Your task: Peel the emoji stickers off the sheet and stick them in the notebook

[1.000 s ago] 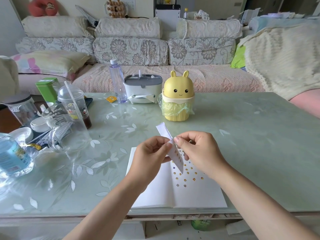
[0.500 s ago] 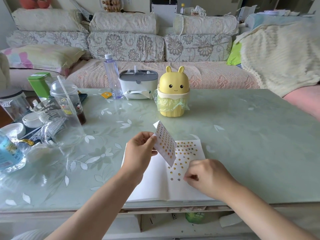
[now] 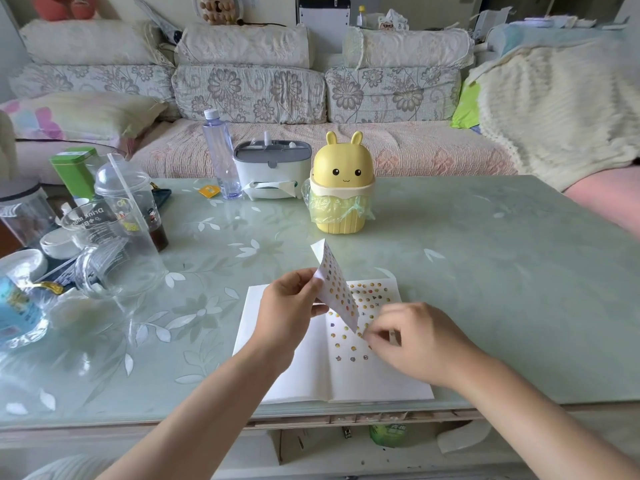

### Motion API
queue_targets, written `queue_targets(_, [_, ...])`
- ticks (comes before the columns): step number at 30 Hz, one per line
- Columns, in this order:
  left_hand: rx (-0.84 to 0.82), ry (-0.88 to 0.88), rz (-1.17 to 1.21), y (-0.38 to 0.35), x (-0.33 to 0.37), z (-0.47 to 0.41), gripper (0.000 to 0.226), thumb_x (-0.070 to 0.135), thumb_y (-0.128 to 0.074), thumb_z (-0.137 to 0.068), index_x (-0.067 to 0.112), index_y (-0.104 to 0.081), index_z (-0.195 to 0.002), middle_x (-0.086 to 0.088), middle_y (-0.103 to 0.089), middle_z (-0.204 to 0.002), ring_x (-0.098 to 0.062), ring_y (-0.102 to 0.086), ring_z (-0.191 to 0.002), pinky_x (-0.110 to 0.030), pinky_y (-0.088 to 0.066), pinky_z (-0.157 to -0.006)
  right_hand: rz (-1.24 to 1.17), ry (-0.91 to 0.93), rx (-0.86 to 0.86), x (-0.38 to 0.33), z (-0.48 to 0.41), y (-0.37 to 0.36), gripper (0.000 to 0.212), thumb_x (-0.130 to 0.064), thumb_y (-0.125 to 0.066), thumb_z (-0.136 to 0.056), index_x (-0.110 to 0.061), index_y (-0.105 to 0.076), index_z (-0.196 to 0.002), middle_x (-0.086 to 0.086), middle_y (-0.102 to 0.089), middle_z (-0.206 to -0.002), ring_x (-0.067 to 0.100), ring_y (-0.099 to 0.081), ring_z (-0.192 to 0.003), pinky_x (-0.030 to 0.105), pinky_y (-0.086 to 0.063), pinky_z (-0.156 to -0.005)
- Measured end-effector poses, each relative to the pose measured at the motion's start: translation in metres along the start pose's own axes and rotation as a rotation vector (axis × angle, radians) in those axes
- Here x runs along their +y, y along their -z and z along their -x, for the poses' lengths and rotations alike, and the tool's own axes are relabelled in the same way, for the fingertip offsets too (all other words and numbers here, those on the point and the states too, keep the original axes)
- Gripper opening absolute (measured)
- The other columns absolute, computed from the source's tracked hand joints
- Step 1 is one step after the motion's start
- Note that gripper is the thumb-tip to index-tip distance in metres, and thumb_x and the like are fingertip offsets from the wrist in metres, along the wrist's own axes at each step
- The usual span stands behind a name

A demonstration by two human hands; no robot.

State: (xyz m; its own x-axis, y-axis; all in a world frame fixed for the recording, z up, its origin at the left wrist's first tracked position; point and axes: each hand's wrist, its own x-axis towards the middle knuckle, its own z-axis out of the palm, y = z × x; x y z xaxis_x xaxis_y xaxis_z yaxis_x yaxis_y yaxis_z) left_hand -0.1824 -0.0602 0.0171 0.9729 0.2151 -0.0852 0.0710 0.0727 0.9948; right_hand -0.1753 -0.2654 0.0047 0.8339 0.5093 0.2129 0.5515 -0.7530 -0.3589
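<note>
right hand (image 3: pixel 420 344): nearest; hovered over the right page, motion-blurred; fingers bunched together at the lower corner of the sticker sheet; whether they pinched anything could not be told.
left hand (image 3: pixel 289 308): just left of the right fingers; thumb and fingers pinched the left edge of the sticker sheet.
sticker sheet (image 3: pixel 337 289): held clear of the page and tilted, between the two hands; upper corner pointed away from the left fingers; face covered in rows of small emoji.
notebook (image 3: pixel 308 375): lay open and flat beneath both sets of fingers; left page bare.
emoji stickers (image 3: pixel 370 295): stuck in loose rows on the right page, beyond and beneath the right fingers.
table (image 3: pixel 502 271): pale green top with a leaf pattern, under the notebook.
rabbit bin (image 3: pixel 343 185): yellow, lined with a bag; beyond the sheet's upper corner, well apart from the fingers.
plastic cups (image 3: pixel 114 223): clear; far left of the left fingers.
tissue box (image 3: pixel 272 168): grey and white, just left of the rabbit bin.
water bottle (image 3: pixel 221 157): upright, beside the tissue box.
sofa (image 3: pixel 249 91): floral, farthest.
</note>
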Motion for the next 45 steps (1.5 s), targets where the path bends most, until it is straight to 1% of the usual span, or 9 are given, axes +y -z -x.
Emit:
queue_targets(4, [-0.027,0.024,0.026,-0.001,-0.001,-0.002,0.019,0.007,-0.055,-0.101,0.008,-0.073,-0.103,-0.01,-0.078,-0.095,-0.026,-0.074,-0.091,-0.032,-0.061,-0.083,-0.167,-0.046,0.286,-0.013,-0.014,0.004,0.01,-0.027,-0.068,-0.088,-0.033,-0.074,-0.091,-0.022,-0.06,-0.078,-0.004,-0.054,-0.065,0.011,-0.036,-0.058])
queue_targets(8, [-0.119,0.035,0.103,-0.003,-0.003,0.001,0.021,0.008,-0.055,-0.101,0.008,-0.076,-0.1,-0.012,-0.077,-0.1,-0.023,-0.072,-0.092,-0.036,-0.059,-0.09,-0.214,-0.071,0.38,-0.025,-0.029,0.001,0.014,-0.028,-0.071,-0.09,-0.031,-0.076,-0.103,-0.019,-0.062,-0.084,-0.002,-0.053,-0.064,0.019,-0.042,-0.061])
queue_targets(13, [-0.236,0.076,0.278,-0.002,-0.003,0.005,0.022,0.011,-0.058,-0.1,0.005,-0.078,-0.094,-0.013,-0.076,-0.098,-0.018,-0.072,-0.091,-0.027,-0.056,-0.086,-0.133,-0.075,0.487,-0.036,-0.039,-0.005,0.008,-0.03,-0.072,-0.086,-0.031,-0.077,-0.092,-0.014,-0.065,-0.08,0.004,-0.048,-0.061,0.022,-0.043,-0.055])
queue_targets(21, [-0.203,-0.005,0.218,0.005,-0.002,0.004,0.017,0.006,-0.062,-0.096,-0.004,-0.075,-0.101,-0.017,-0.077,-0.099,-0.024,-0.074,-0.097,-0.028,-0.057,-0.092,-0.091,-0.05,0.458,-0.041,-0.045,-0.003,0.02,-0.043,-0.059,-0.087,-0.031,-0.074,-0.081,-0.011,-0.061,-0.074,0.009,-0.048,-0.056,0.024,-0.041,-0.05])
queue_targets(28, [-0.156,-0.083,0.027,0.008,-0.002,0.002,0.014,0.01,-0.065,-0.096,0.005,-0.079,-0.097,-0.013,-0.078,-0.093,-0.029,-0.074,-0.095,-0.03,-0.058,-0.09,-0.121,-0.063,0.43,-0.041,-0.046,-0.001,0.021,-0.044,-0.057,-0.084,-0.03,-0.071,-0.076,-0.013,-0.058,-0.07,0.006,-0.046,-0.055,0.023,-0.038,-0.051])
queue_targets(31, [-0.169,-0.096,0.021,0.008,0.0,0.005,0.015,0.009,-0.065,-0.096,0.006,-0.079,-0.096,-0.011,-0.078,-0.09,-0.021,-0.075,-0.089,-0.024,-0.058,-0.084,-0.16,-0.083,0.417,-0.04,-0.046,0.001,0.015,-0.039,-0.062,-0.085,-0.031,-0.069,-0.075,-0.017,-0.057,-0.069,0.0,-0.051,-0.058,0.02,-0.039,-0.053])
queue_targets(37, [-0.214,-0.063,0.032,0.011,0.004,0.005,0.013,0.012,-0.065,-0.096,0.006,-0.077,-0.095,-0.011,-0.078,-0.093,-0.02,-0.074,-0.091,-0.027,-0.058,-0.088,-0.451,-0.265,0.297,-0.042,-0.048,0.003,0.015,-0.029,-0.067,-0.09,-0.029,-0.073,-0.077,-0.025,-0.062,-0.064,0.003,-0.054,-0.054,0.016,-0.043,-0.056])
queue_targets(41, [-0.222,-0.032,0.022,0.011,0.006,0.005,0.011,0.007,-0.062,-0.098,0.004,-0.072,-0.097,-0.006,-0.077,-0.086,-0.015,-0.073,-0.083,-0.024,-0.058,-0.081,-0.6,-0.346,0.244,-0.042,-0.049,0.006,0.016,-0.024,-0.068,-0.092,-0.025,-0.075,-0.078,-0.016,-0.067,-0.061,0.001,-0.058,-0.052,0.017,-0.047,-0.058])
queue_targets(45, [-0.206,-0.034,-0.011,0.013,0.007,0.004,0.009,0.004,-0.062,-0.097,0.004,-0.071,-0.1,-0.004,-0.077,-0.084,-0.014,-0.072,-0.078,-0.027,-0.059,-0.078,-0.695,-0.385,0.219,-0.041,-0.047,0.008,0.017,-0.017,-0.066,-0.094,-0.018,-0.076,-0.081,-0.017,-0.057,-0.046,0.0,-0.051,-0.045,0.01,-0.042,-0.049])
